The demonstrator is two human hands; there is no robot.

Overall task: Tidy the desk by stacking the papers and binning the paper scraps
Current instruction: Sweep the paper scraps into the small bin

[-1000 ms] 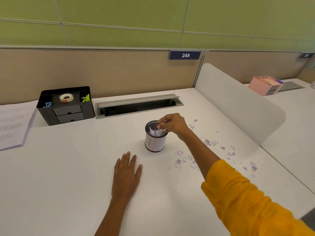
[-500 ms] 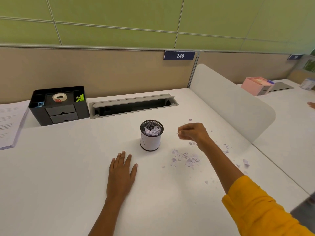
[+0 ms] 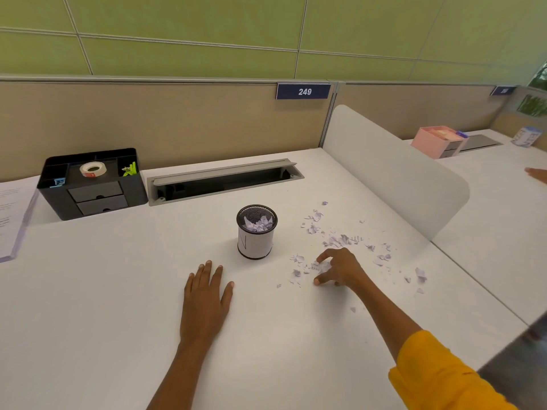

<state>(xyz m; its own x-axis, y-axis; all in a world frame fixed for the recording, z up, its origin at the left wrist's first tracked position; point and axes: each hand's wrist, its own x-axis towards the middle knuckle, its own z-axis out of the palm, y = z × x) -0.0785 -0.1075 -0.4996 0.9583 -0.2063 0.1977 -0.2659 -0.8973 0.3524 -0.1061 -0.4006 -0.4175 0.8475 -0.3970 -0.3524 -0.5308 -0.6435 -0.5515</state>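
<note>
Your right hand (image 3: pixel 336 269), fingers curled round scraps (image 3: pixel 319 266); bin (image 3: pixel 256 235) lies up-left, near. Left hand (image 3: pixel 205 294) flat, w/ nothing held.

Bare desk (image 3: pixel 88 306) left of left hand (image 3: pixel 205 294); bin (image 3: pixel 256 235) stands beside scraps (image 3: pixel 340 241).

Sign (image 3: pixel 303 91): "249" in white on dark blue, on the partition, far beyond the right grip (image 3: pixel 334 269).
Second sign (image 3: pixel 503 90): blurred, unreadable.
Papers (image 3: pixel 11 214): printed lines, too small to read, far left of the grips.
</note>
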